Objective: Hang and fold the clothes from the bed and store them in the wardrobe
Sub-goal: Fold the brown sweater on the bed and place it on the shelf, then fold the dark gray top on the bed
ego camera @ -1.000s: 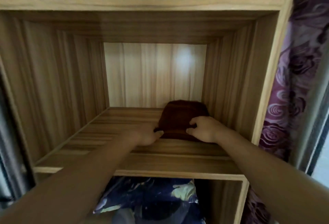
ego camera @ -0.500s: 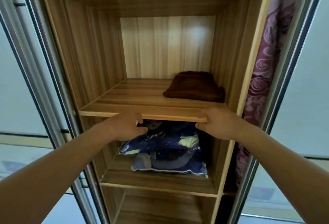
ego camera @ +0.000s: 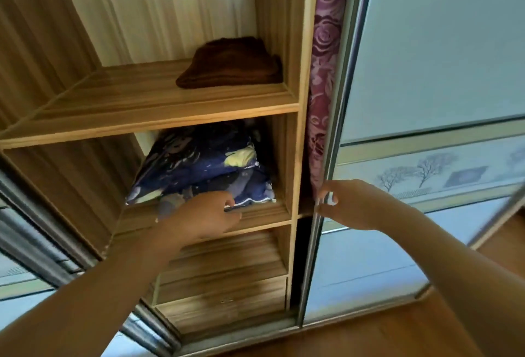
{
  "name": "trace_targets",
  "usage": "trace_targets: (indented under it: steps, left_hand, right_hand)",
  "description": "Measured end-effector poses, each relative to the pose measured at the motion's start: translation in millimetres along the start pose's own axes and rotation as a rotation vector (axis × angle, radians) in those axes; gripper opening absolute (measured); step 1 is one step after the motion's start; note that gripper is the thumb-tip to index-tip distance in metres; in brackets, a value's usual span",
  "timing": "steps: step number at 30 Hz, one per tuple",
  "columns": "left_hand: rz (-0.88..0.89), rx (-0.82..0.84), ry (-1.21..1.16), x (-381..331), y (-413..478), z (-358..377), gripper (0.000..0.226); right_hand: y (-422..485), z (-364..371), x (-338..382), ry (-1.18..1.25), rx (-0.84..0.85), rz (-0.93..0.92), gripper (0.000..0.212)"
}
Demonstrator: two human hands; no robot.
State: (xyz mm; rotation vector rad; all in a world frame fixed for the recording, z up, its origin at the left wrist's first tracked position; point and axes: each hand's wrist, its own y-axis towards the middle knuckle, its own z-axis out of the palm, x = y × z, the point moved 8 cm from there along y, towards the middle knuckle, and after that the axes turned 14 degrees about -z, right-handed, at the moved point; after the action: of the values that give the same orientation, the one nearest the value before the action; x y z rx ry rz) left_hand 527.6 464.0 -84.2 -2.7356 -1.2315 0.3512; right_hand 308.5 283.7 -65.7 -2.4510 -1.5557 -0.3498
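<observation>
Nearest to the camera, both forearms reach up toward the wardrobe (ego camera: 301,44), which stands on a wooden floor (ego camera: 369,336). The left hand (ego camera: 207,217) is directly in front of the blue patterned bundle (ego camera: 204,169), at its lower front edge. Its fingers are curled close to the white hem, but I cannot tell if they pinch the cloth or only touch it. To the right of the bundle, the right hand (ego camera: 349,206) grips the metal edge of the sliding door (ego camera: 426,72), with the thumb and fingers closed around the frame. Between the bundle and this door hangs a purple rose-patterned cloth (ego camera: 321,72).

The bundle lies on its own shelf (ego camera: 267,216) and fills most of the right part of it. It looks thick and soft, and its smooth fabric would probably slide in the fingers.

Above the bundle and farther back, one shelf higher, lies the folded brown garment (ego camera: 230,64), pushed against the right wall of the wardrobe. This is the stored piece of clothing. It looks like a thick, fuzzy fabric that is light, limp and not fragile. I judge that it does not slip easily, but that it loses its fold if somebody lifts it by one corner. The better hold is with two flat hands under the left and right sides of the stack, so the layers stay together. It needs no firm squeeze.
</observation>
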Motion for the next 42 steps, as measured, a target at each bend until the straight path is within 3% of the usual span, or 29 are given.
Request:
trace_targets:
  steps: [9,16,26,35,42]
  left_hand:
    - [0.384,0.183,0.034,-155.6,4.2,88.6,0.029]
    - [0.643,0.385,0.16,-301.9,-4.6,144.7,0.044]
    - [1.029,0.33,0.332,-520.4,-58.4,177.0,0.041]
    - [1.102,0.28,0.33,-735.3,-58.4,198.5,0.04]
    - [1.219,0.273,0.354,-876.0,-88.2,212.0,0.047]
  right_hand:
    - [-116.5,38.2,-110.0,0.067,0.039,0.403,0.043]
    - [-208.6,39.0,-179.7,0.143,-0.045,0.713,0.042]
    - [-333.6,1.1,-280.2,0.151,-0.17,1.083,0.044]
    - [-417.1,-53.0,-438.3,0.127,-0.262,1.203,0.047]
    - [-498.8,-70.8,-511.5,0.164,-0.338,1.329,0.046]
